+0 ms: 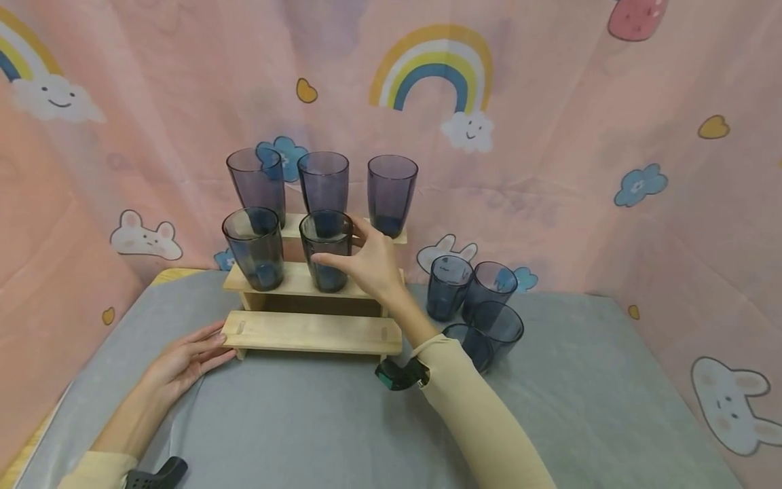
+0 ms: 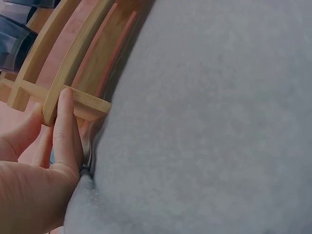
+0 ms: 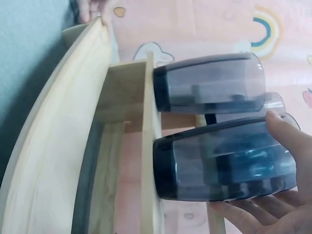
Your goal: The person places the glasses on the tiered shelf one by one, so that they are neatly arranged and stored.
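Note:
A wooden three-step rack (image 1: 311, 333) stands on the grey cloth. My right hand (image 1: 375, 265) holds a smoky blue drinking glass (image 1: 320, 268) on the middle step, thumb at its near side and fingers round its far side. In the right wrist view that glass (image 3: 229, 161) has its base against the step. Another glass (image 1: 253, 251) stands upright to its left. My left hand (image 1: 180, 363) grips the left end of the bottom step, with thumb and fingers on opposite faces of the board (image 2: 68, 68) in the left wrist view.
Three purple-tinted glasses (image 1: 392, 193) stand in a row on the top step. Several more glasses (image 1: 497, 333) cluster on the grey cloth (image 1: 586, 407) right of the rack, close to my right forearm. A pink patterned curtain (image 1: 550, 81) hangs behind.

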Motion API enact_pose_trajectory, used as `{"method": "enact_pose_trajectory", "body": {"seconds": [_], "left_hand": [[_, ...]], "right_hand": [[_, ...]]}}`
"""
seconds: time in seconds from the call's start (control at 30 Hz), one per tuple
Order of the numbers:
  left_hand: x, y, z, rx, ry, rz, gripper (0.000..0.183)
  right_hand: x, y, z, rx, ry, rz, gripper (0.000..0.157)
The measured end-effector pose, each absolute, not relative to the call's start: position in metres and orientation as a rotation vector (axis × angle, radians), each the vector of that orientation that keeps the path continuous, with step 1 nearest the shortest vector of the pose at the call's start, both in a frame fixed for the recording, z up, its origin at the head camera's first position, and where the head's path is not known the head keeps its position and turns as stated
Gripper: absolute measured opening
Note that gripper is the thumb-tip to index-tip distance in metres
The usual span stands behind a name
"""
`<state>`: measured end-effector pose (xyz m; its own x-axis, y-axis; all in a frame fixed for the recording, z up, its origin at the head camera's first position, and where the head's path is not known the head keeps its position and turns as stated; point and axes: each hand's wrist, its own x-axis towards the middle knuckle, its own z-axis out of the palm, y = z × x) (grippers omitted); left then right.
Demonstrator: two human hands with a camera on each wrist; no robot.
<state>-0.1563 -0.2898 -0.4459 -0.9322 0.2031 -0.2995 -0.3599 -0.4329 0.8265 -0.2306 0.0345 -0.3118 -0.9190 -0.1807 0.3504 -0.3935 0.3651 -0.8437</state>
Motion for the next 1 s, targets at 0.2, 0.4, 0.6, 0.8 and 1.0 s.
{"method": "enact_pose_trajectory", "body": {"seconds": [0.2, 0.4, 0.6, 0.8, 1.0], "left_hand": [[-0.156, -0.289, -0.445, -0.205, 1.414, 2.409, 0.027], [-0.156, -0.289, -0.443, -0.185, 1.397, 2.416, 0.028], [-0.155, -0.287, -0.442, -0.192, 1.362, 2.433, 0.027], [-0.155, -0.288, -0.443, -0.211, 1.366, 2.437, 0.028], [-0.154, -0.287, -0.443, -0.216, 1.364, 2.429, 0.027]], "right_hand": [[-0.230, 0.029, -0.313, 0.508, -2.434, 1.561, 0.087], [-0.230, 0.029, -0.311, 0.480, -2.479, 1.577, 0.087], [-0.228, 0.033, -0.309, 0.505, -2.521, 1.607, 0.088], [-0.221, 0.046, -0.297, 0.539, -2.584, 1.587, 0.087], [-0.209, 0.078, -0.284, 0.609, -2.639, 1.538, 0.074]]}}
